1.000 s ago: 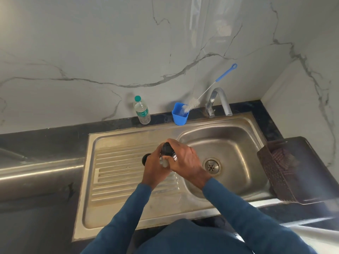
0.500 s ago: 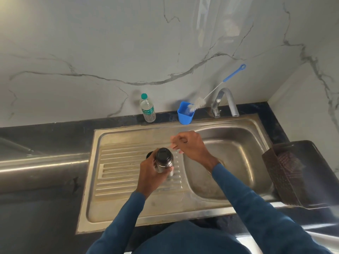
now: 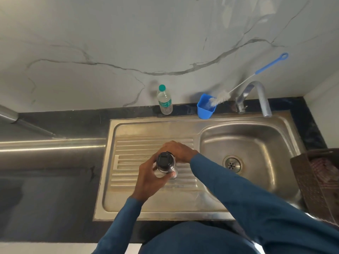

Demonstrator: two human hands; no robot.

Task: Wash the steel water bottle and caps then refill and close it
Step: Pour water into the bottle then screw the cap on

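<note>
the bottle (image 3: 166,165) stands upright on the ribbed drainboard (image 3: 139,153) of the sink (image 3: 201,215), seen from above, at the middle of the view. its black cap (image 3: 165,159) sits on top with a flat rectangular tab across it; below the cap a band of bright steel shows. the left hand (image 3: 149,177) grips the bottle from 7 o'clock, thumb at the left of the cap and fingers curled round the steel body at the near side. the right hand (image 3: 180,150) lies at 1 o'clock of the bottle, knuckles up, just behind it; something dark shows under its near edge, and whether it holds anything cannot be told. both sleeves are blue.

the drainboard has open ribs to 9 o'clock and flat steel toward 6 o'clock up to the sink's front rim. at 3 o'clock the basin (image 3: 256,143) drops away, with its drain (image 3: 232,164) in the floor.

along the back edge, on the dark desk (image 3: 55,125), stand a plastic bottle (image 3: 164,100) with a green top at 12 o'clock, a blue cup (image 3: 205,109) holding a brush (image 3: 220,98) with a blue handle at 1 o'clock, and the tap (image 3: 260,94) beyond. a brown basket (image 3: 311,180) with cloth in it sits at the right edge. the wall is veined marble.
</note>
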